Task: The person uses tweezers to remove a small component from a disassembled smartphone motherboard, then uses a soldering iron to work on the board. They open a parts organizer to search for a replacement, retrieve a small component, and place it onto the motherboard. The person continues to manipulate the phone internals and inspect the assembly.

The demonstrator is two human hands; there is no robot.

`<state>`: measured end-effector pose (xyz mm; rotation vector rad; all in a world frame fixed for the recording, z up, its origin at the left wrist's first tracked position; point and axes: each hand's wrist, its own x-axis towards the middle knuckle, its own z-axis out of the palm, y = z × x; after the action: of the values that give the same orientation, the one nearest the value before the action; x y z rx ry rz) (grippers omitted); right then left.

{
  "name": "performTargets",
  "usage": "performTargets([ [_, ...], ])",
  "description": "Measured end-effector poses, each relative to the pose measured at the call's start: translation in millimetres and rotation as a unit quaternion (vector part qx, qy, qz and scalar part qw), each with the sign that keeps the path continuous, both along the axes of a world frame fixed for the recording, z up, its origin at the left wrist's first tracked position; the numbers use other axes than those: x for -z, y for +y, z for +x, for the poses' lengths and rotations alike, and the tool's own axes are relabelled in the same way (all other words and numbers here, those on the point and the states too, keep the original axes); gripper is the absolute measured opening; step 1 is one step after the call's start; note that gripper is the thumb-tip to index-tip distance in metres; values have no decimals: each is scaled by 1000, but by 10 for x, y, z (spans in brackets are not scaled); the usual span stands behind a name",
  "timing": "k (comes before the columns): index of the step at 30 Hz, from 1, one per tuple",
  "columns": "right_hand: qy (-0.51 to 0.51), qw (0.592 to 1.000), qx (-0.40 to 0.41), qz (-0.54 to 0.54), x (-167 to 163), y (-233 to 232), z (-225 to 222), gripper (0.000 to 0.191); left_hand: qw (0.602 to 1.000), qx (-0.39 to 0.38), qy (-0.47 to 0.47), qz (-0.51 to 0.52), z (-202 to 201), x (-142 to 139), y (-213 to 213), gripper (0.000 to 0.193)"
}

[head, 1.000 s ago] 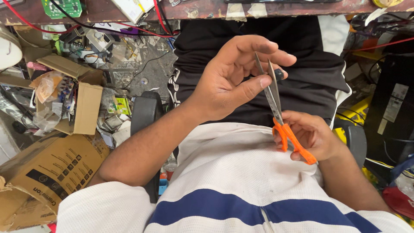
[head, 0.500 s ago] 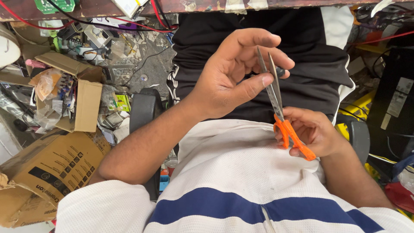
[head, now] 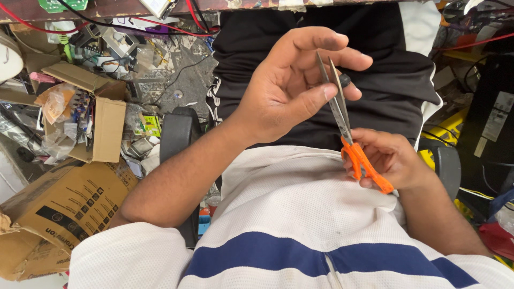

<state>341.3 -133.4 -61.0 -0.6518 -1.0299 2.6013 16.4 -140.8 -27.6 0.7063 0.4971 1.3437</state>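
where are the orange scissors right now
In the head view, right of centre: the orange-handled metal scissors are gripped by the right hand above the white shirt, blades pointing up against the left hand fingertips.

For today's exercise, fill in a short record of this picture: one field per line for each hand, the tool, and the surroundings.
left hand: raised, fingers curled beside the blades
right hand: grips the orange handles
scissors: blades slightly apart, pointing up, a small dark piece at them
lap: black trousers, white shirt
floor at left: cardboard boxes, wires, clutter
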Motion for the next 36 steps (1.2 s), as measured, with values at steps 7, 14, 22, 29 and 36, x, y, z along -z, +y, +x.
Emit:
performTargets([
  [7,-33,999,8,33,31,-41,-24,85,1000,-3,6,1,10,63,0,39],
  [14,-38,999,-31,11,-2,-35,-76,85,997,-38,-36,-63,10,73,-3,39],
  [22,-41,998,-40,-38,-36,1,-144,86,982,-58,-127,-125,-92,66,10,45],
  [29,-23,994,-45,-92,-36,16,-123,93,973,-64,-130,-181,-86,28,58,56],
  [36,-36,991,-56,-113,-3,30,-114,99,959,-72,-148,-230,-85,-5,70,64],
])
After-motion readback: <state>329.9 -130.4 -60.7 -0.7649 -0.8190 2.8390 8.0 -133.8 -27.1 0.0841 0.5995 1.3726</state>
